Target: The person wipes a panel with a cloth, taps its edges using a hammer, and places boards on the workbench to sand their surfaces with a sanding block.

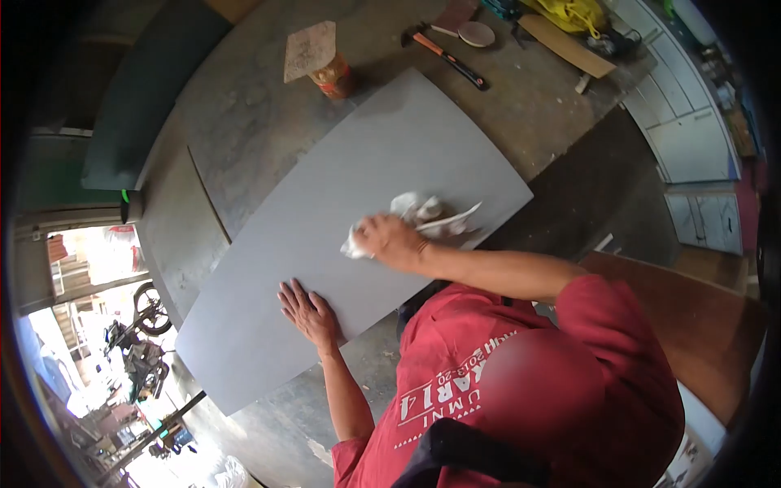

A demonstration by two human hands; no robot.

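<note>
A large flat grey panel [268,244] lies at an angle on the worktable. My left hand [309,313] rests flat on its near part, fingers spread and holding nothing. Farther right, my right hand [390,241] presses a crumpled white cloth [355,246] against the panel's surface, its fingers bent over the cloth and slightly blurred. Just beyond that hand lies more white crumpled material [407,203] with a loose strip; whether it joins the held cloth I cannot tell.
On the table [236,122] beyond the panel stand an orange-brown can [333,81] with a flat piece over it, a hammer [447,58], a round disc [477,34] and a curved wooden strip [565,46]. Drawers [691,142] stand at right; a motorcycle [138,350] is at left.
</note>
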